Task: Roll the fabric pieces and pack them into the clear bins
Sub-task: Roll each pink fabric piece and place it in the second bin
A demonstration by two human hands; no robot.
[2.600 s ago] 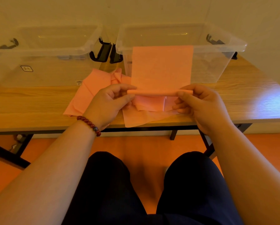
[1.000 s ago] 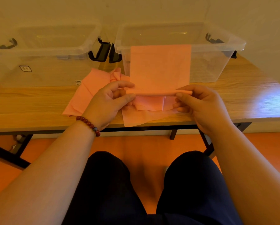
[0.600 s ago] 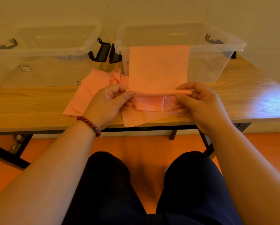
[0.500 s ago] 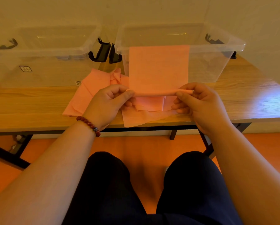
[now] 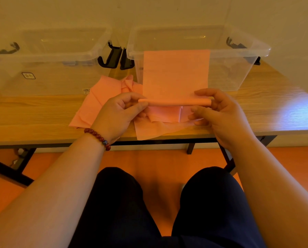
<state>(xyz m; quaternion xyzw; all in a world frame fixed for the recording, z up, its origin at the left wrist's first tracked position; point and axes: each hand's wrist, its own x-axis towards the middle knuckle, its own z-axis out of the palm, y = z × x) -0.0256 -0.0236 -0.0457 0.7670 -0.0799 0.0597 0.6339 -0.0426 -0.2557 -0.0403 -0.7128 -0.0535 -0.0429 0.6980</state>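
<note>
Far left, on the wooden table [image 5: 33,113], back against the wall: left bin [image 5: 51,56], clear plastic, open-topped; small square label [image 5: 28,75] and barcode sticker [image 5: 86,90] on its near wall; black latches [image 5: 110,58] in the gap toward the neighbouring bin. Just right of the barcode, lying on the table: loose fabric pile [image 5: 97,106], pink, crumpled at the back, front sheet reaching the near table edge. Over the pile: left hand [image 5: 117,117], red bead bracelet [image 5: 98,138] at the wrist. Pinches the left end of the roll [image 5: 174,102] between thumb and curled fingers. Centre: fabric piece [image 5: 175,74], pink, rectangular, lower edge wound into that thin, tight roll, held level between the two hands above the pile. Remainder unrolled, standing up flat from the roll and covering part of the near wall of the right bin [image 5: 242,68]; touching that wall or just short of it, cannot tell. Right bin clear, open-topped, on the table just beside the left bin, far latch [image 5: 236,45] at its right end; contents not readable through the plastic. Right of centre: right hand [image 5: 221,115], forefinger laid over the top of the roll's right end, thumb below it, remaining fingers curled underneath. Grips the roll in a closed pinch. Below the table: orange floor [image 5: 149,158]; dark trousers [image 5: 122,203] at the bottom of the view.
</note>
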